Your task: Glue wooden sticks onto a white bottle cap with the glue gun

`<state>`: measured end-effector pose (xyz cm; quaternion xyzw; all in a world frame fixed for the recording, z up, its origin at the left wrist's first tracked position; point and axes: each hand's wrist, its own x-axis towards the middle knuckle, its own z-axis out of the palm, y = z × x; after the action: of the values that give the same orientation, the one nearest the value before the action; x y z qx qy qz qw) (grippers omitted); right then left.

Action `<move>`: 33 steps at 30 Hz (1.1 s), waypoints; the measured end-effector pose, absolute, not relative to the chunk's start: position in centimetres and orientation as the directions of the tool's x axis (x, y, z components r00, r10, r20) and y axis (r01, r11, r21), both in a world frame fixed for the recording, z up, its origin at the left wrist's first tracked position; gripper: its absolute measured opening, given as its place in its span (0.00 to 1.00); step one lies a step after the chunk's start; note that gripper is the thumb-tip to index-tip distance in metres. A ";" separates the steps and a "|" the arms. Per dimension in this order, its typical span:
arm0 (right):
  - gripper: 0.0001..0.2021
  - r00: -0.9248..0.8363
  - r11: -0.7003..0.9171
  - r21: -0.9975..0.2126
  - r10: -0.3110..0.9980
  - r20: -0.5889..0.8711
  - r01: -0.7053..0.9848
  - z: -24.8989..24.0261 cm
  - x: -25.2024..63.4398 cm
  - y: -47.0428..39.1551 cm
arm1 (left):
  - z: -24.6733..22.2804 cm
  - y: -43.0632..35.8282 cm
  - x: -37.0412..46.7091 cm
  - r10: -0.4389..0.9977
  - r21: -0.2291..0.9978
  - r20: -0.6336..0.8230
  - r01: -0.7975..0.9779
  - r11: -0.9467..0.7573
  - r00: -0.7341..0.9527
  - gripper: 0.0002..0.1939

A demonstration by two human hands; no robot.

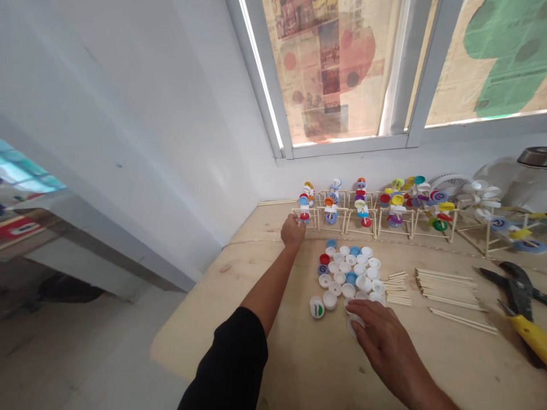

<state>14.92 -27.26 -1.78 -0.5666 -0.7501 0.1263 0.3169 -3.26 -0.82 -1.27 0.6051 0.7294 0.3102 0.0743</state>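
Note:
My left hand (293,230) reaches to the back of the table, its fingers closed at the left side of the end stick frame (314,219), which carries a small wheel of coloured bottle caps (304,216). The fingertips are partly hidden. My right hand (382,336) hovers low at the front of a spread of loose bottle caps (339,277), mostly white with a few blue and red. Its thumb and fingers are apart, and a white cap (355,325) lies between them, partly covered. A white cap with a green mark (317,308) sits left of it.
Several more stick frames with cap wheels (397,219) line the wall. Short sticks (397,289) and longer sticks (448,287) lie right of the caps. Black-handled pliers (515,290) and a yellow-handled tool (527,333) are at far right. A white fan (448,183) stands behind.

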 end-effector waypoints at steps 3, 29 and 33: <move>0.15 -0.153 0.324 -0.551 0.930 0.333 0.769 -1.8 14.8 -27.3 | -1.2 -1.5 -3.5 0.921 0.523 0.305 0.851 0.049 -0.241 0.14; 0.13 -0.150 0.358 -0.575 0.914 0.376 0.736 -1.6 14.7 -27.5 | -2.9 -5.1 -6.0 0.858 0.064 0.490 0.975 -0.215 0.157 0.18; 0.13 -0.151 0.367 -0.567 0.908 0.392 0.738 -1.6 14.8 -27.6 | -2.9 -5.3 -6.1 0.861 0.119 0.498 0.975 -0.190 0.107 0.17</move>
<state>14.81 -27.60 -1.64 -0.5493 -0.7489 0.1212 0.3504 -6.08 -5.35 -2.92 0.7343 0.6248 0.2365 -0.1204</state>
